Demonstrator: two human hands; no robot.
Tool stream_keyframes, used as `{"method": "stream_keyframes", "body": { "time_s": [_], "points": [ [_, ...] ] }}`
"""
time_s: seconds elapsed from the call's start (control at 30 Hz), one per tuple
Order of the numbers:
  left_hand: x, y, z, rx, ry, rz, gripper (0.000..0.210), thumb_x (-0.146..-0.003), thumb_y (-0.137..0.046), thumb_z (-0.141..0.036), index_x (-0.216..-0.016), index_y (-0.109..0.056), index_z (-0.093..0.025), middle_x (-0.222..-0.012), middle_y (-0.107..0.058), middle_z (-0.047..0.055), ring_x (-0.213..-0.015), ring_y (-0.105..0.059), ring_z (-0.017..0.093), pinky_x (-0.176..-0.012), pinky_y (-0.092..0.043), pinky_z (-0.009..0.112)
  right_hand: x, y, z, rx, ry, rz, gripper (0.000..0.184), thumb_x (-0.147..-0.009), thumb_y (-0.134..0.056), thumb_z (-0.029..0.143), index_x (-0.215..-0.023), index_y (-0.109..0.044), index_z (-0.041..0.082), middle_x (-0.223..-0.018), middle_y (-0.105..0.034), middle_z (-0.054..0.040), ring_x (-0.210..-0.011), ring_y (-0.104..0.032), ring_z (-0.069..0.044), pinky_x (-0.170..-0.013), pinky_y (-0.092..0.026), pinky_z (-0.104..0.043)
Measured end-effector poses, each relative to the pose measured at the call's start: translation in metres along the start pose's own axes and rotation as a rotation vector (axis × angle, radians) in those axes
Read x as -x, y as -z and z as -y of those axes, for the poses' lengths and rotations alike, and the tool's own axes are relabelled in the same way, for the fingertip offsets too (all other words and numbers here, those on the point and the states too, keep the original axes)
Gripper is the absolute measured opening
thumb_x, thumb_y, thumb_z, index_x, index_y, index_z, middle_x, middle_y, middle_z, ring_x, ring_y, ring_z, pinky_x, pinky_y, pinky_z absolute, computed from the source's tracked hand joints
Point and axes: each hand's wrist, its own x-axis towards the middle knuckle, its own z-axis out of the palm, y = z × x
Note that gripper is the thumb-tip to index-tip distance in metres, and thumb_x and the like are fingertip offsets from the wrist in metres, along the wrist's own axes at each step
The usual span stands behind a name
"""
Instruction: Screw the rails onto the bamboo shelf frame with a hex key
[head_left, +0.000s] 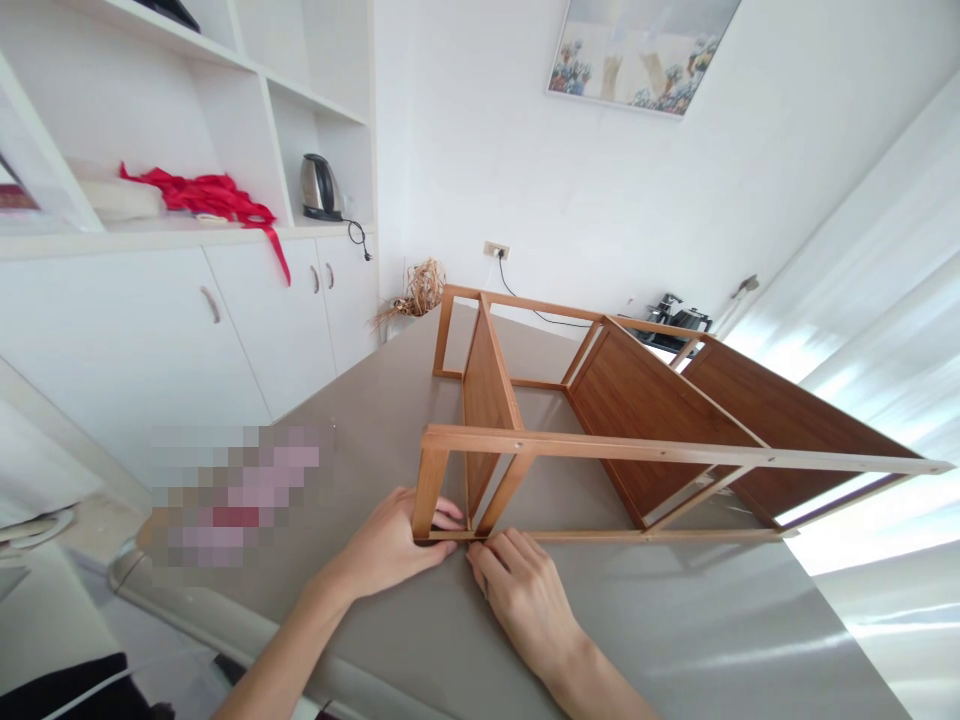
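A brown wooden shelf rack (pixel 600 447) lies on its side on the grey table, its slatless shelf panels standing upright between the rails. My left hand (pixel 396 540) is closed around the lower rail at the rack's near left corner, fingers inside the frame and thumb outside. Just to the right, my right hand (pixel 525 590) is bent with its fingertips pinched together against the outer side of that rail, by the end shelf panel (pixel 486 400). Whatever those fingertips hold, if anything, is hidden.
The grey table (pixel 675 620) carries the rack; a blurred pinkish patch (pixel 255 490) is at its left end. Behind stand white cabinets (pixel 247 310) with red ribbon (pixel 214 195) and a kettle (pixel 319 187). Dried plants (pixel 420 290) and a black kettle set (pixel 679 318) are beyond the table.
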Motion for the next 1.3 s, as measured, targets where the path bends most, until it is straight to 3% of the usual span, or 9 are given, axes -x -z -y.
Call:
{"method": "stream_keyframes", "body": {
  "time_s": [0.23, 0.33, 0.43, 0.47, 0.53, 0.63, 0.9, 1.1, 1.3],
  "points": [
    [0.005, 0.002, 0.003, 0.018, 0.02, -0.086, 0.04, -0.08, -0.073, -0.034, -0.119, -0.068, -0.027, -0.126, -0.071, 0.005, -0.116, -0.067, 0.025, -0.103, -0.053, 0.038, -0.003, 0.001, -0.001, -0.017, -0.027, -0.058, 0.024, -0.105, -0.05, 0.02, -0.087, -0.066, 0.021, -0.073, -0.06, -0.0014, -0.069, -0.054, -0.017, -0.066, -0.04, -0.029],
    [0.024, -0.001, 0.003, -0.076, 0.04, -0.397, 0.058, -0.08, -0.075, -0.041, -0.13, -0.052, -0.025, -0.13, -0.065, 0.009, -0.119, -0.062, 0.026, -0.102, -0.052, 0.039, -0.003, 0.001, -0.001, -0.006, -0.033, -0.07, 0.025, -0.105, -0.051, 0.021, -0.084, -0.065, 0.021, -0.073, -0.06, -0.0014, -0.068, -0.054, -0.017, -0.065, -0.04, -0.029],
    [0.051, -0.009, -0.004, -0.231, -0.014, -0.704, 0.034, -0.086, -0.07, -0.043, -0.107, -0.051, -0.024, -0.1, -0.066, 0.005, -0.091, -0.064, 0.02, -0.088, -0.053, 0.034, -0.002, -0.001, 0.0, 0.005, -0.049, -0.077, 0.024, -0.104, -0.053, 0.022, -0.082, -0.063, 0.021, -0.072, -0.06, -0.0013, -0.068, -0.055, -0.017, -0.065, -0.041, -0.029],
    [0.058, -0.013, -0.009, -0.264, -0.04, -0.666, 0.023, -0.091, -0.064, -0.041, -0.101, -0.051, -0.024, -0.091, -0.065, 0.003, -0.08, -0.063, 0.017, -0.081, -0.053, 0.03, -0.002, -0.001, 0.0, 0.007, -0.051, -0.076, 0.024, -0.103, -0.054, 0.022, -0.081, -0.063, 0.021, -0.072, -0.06, -0.0012, -0.068, -0.055, -0.017, -0.065, -0.041, -0.028],
    [0.066, -0.023, -0.019, -0.344, -0.087, -0.415, 0.011, -0.098, -0.052, -0.036, -0.1, -0.057, -0.026, -0.082, -0.065, 0.0, -0.066, -0.062, 0.013, -0.069, -0.051, 0.025, -0.002, -0.002, 0.0, 0.01, -0.05, -0.067, 0.025, -0.103, -0.055, 0.022, -0.079, -0.062, 0.021, -0.072, -0.059, -0.0011, -0.069, -0.056, -0.016, -0.065, -0.041, -0.028],
    [0.058, -0.037, -0.031, -0.516, -0.114, -0.228, 0.026, -0.102, -0.041, -0.032, -0.112, -0.066, -0.03, -0.091, -0.074, 0.003, -0.068, -0.069, 0.015, -0.064, -0.048, 0.024, -0.002, -0.001, 0.0, 0.008, -0.046, -0.051, 0.026, -0.103, -0.055, 0.02, -0.078, -0.061, 0.021, -0.073, -0.059, -0.0013, -0.07, -0.055, -0.016, -0.066, -0.042, -0.027],
    [0.026, -0.036, -0.031, -0.774, 0.024, -0.108, 0.04, -0.102, -0.04, -0.026, -0.132, -0.066, -0.032, -0.087, -0.081, 0.009, -0.073, -0.076, 0.029, -0.06, -0.047, 0.031, -0.001, -0.001, -0.001, -0.012, -0.048, -0.025, 0.019, -0.102, -0.054, 0.018, -0.088, -0.066, 0.02, -0.076, -0.062, -0.0016, -0.072, -0.056, -0.016, -0.069, -0.043, -0.028],
    [0.026, -0.034, -0.024, -0.73, 0.012, -0.085, 0.04, -0.103, -0.043, -0.029, -0.136, -0.065, -0.036, -0.106, -0.081, 0.005, -0.083, -0.077, 0.025, -0.063, -0.048, 0.028, -0.001, -0.002, -0.001, -0.03, -0.062, -0.008, 0.024, -0.103, -0.051, 0.017, -0.085, -0.066, 0.019, -0.076, -0.062, -0.002, -0.072, -0.056, -0.017, -0.067, -0.043, -0.029],
    [0.027, -0.041, -0.016, -0.707, 0.014, -0.154, 0.037, -0.102, -0.047, -0.032, -0.133, -0.067, -0.038, -0.103, -0.082, 0.002, -0.078, -0.077, 0.022, -0.06, -0.047, 0.026, -0.001, -0.002, -0.002, -0.048, -0.055, -0.019, 0.024, -0.103, -0.051, 0.016, -0.083, -0.065, 0.02, -0.075, -0.061, -0.0015, -0.07, -0.055, -0.016, -0.066, -0.042, -0.028]
  ]
}}
